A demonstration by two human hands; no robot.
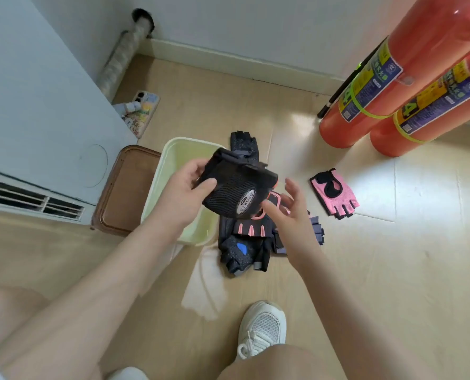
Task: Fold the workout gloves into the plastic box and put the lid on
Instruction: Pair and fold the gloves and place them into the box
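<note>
one folded black glove sits pinched in my left hand directly over the box, nearer than my right hand, spread and empty above the pile.

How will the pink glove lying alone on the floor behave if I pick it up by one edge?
The pink glove looks like thin perforated fabric lying flat, so it will probably droop. It seems light. Its fabric should not slip much.
</note>
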